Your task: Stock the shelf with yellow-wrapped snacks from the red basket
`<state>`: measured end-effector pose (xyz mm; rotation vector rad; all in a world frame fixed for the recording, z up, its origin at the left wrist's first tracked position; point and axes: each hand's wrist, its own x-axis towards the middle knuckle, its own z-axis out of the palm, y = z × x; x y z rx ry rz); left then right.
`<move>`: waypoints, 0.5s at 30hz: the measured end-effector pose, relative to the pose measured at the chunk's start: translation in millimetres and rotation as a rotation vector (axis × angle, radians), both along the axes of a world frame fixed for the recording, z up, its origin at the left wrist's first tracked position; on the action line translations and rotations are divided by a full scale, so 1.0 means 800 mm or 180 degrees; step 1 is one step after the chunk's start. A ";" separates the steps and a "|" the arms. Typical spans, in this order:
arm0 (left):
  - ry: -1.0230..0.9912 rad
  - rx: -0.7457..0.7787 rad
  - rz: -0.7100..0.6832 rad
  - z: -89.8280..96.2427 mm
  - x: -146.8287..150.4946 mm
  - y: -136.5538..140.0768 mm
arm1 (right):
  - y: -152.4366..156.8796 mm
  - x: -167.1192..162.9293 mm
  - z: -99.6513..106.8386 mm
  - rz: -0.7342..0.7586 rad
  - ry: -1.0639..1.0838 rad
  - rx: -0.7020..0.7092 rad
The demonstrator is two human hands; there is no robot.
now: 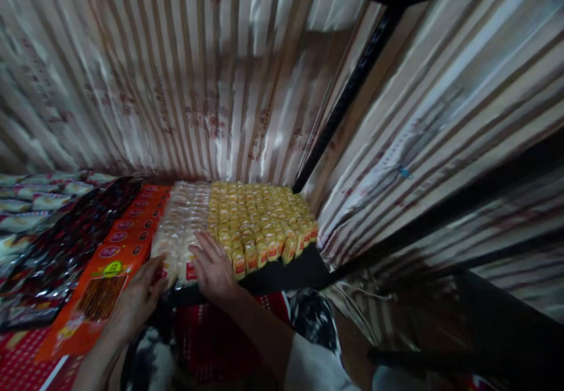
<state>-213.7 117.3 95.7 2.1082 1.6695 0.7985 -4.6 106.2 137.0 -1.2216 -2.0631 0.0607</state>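
Two columns of clear-wrapped white packs [187, 203] stand in tight rows on a dark shelf [286, 276]. My right hand [217, 269] lies against the front of these packs, palm down, with its fingers stretched out and slightly apart. At their front left corner is my left hand [143, 291], its fingertips touching the side of the packs and its thumb apart from the fingers. Neither hand grips a pack. Just right of the white packs are many rows of small yellow-wrapped packs [251, 215]; a few at the front right lean. Left of them runs a row of flat orange packets [127, 226].
Dark shiny packets [74, 238] and white packets [35, 197] fill the shelf farther left. Striped plastic sheeting [198, 86] hangs behind. A dark metal post [348, 97] rises at the back right corner, and a dark bar [418, 221] runs along the right. Red cloth [211, 338] shows below.
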 end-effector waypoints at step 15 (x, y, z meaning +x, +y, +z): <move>-0.0269 0.0394 0.0074 -0.010 0.083 -0.071 | -0.110 0.237 -0.077 -0.2236 0.1297 -0.0389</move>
